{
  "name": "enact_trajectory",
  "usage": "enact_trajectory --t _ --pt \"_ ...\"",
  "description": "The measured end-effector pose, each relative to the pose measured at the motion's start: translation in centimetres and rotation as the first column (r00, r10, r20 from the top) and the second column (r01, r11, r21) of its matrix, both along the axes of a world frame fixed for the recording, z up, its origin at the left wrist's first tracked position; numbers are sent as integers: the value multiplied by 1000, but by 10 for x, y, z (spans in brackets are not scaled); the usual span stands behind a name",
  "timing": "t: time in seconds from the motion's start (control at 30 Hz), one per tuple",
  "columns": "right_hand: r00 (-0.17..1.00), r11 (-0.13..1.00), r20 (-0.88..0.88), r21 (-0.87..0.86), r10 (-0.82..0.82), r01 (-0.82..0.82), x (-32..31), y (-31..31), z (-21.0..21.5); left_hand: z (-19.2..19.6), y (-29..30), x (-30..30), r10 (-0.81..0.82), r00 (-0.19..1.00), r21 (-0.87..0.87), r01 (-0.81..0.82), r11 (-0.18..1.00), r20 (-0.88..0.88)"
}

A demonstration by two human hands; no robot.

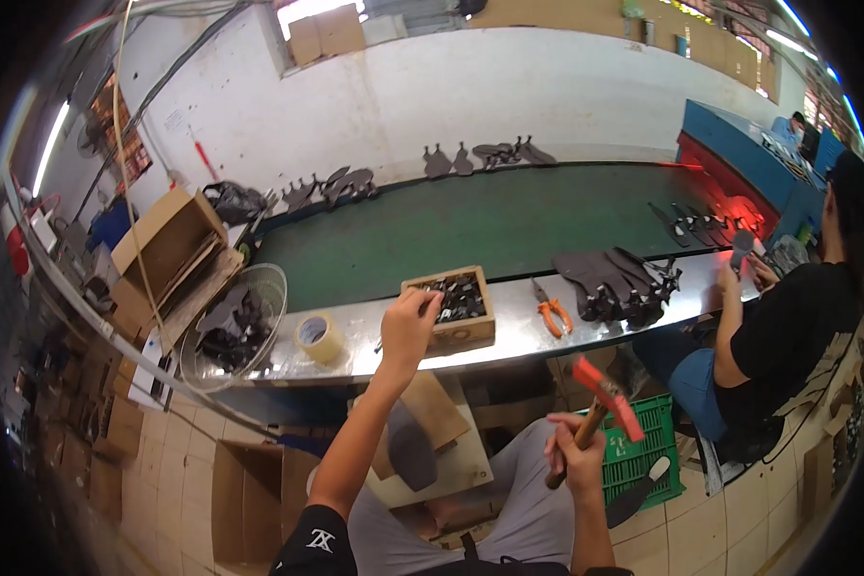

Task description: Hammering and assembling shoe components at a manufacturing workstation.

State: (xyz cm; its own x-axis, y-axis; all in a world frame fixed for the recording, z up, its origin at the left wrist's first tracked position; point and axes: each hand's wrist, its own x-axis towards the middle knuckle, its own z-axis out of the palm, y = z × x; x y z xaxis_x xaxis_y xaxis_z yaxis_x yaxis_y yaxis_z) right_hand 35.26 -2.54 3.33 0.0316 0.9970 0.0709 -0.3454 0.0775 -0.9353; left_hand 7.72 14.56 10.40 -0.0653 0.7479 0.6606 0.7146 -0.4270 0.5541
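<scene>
Left hand (409,326) pinching small bits at wooden box (451,307), right hand (576,459) gripping hammer (600,398) — grab one pc only, keep hammer low.

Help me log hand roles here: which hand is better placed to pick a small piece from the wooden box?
Left. The left hand already reaches to the wooden box on the metal ledge, fingers at its rim. The right hand is low, gripping a red hammer.

red-headed hammer (600,403) upright over lap; small wooden box (454,309) of dark bits
</scene>
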Motion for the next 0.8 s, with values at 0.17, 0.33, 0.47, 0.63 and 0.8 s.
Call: enact_trajectory --t 0.17,0.33,0.47,0.63,0.8 --pt "999 992 -24 117 38 -35 -28 14 30 30 -45 5 -20 976 -51 32 998 218" --pt "999 986 -18 158 49 -45 -55 10 74 53 -147 28 -101 717 -180 305 935 690" --pt "974 954 48 196 222 -227 -81 10 101 51 -191 24 -117 641 -130 325 937 758" --pt "917 908 46 130 395 -398 -99 8 96 40 -206 6 -230 908 100 208 973 351" --pt "899 887 59 146 435 -439 -130 18 78 5 -205 -25 -200 967 131 180 975 156"
